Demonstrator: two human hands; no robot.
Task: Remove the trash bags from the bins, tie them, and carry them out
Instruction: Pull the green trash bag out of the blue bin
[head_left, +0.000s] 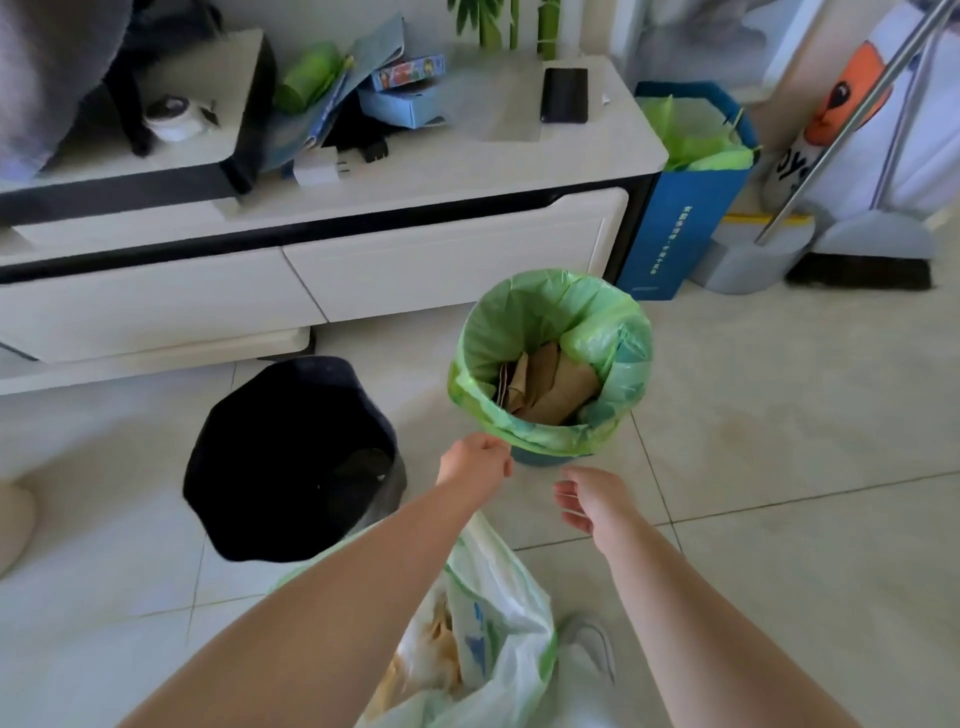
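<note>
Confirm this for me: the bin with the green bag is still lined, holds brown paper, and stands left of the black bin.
One thing is wrong: the bin with the green bag stands right of the black bin, not left. The head view shows it. The rest holds: the green bag is folded over the rim, and brown paper lies inside.

A white cabinet (363, 254) fills ten to twelve o'clock, its top cluttered with a phone (564, 95), blue boxes (405, 91) and a charger (318, 171). At two o'clock a broom (862, 262) and dustpan (753, 260) stand on the tiled floor (779, 415).
</note>
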